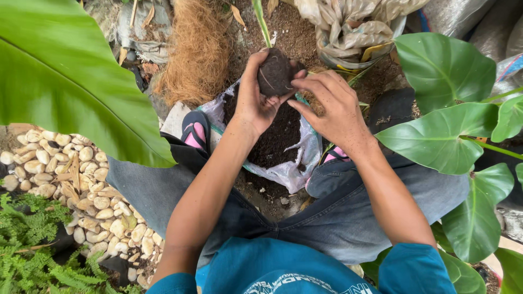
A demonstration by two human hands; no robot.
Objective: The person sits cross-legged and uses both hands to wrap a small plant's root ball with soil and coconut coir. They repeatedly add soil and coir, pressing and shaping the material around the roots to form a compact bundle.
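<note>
The plant's green stem [261, 22] runs off the top edge, and the root ball [275, 73] is partly hidden behind fingers [251, 71].

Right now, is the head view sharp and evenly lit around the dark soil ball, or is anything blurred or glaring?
Head view: soft, even daylight with no hard shadows or glare; the dark round soil ball, left hand and right hand are sharp; the big green leaf at upper left sits close to the lens and looks slightly soft; wide-angle stretch shows at the edges.

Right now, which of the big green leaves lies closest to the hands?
The heart-shaped leaf at upper right, just past the right hand. The huge leaf at upper left and the lower right leaves lie farther off.
</note>
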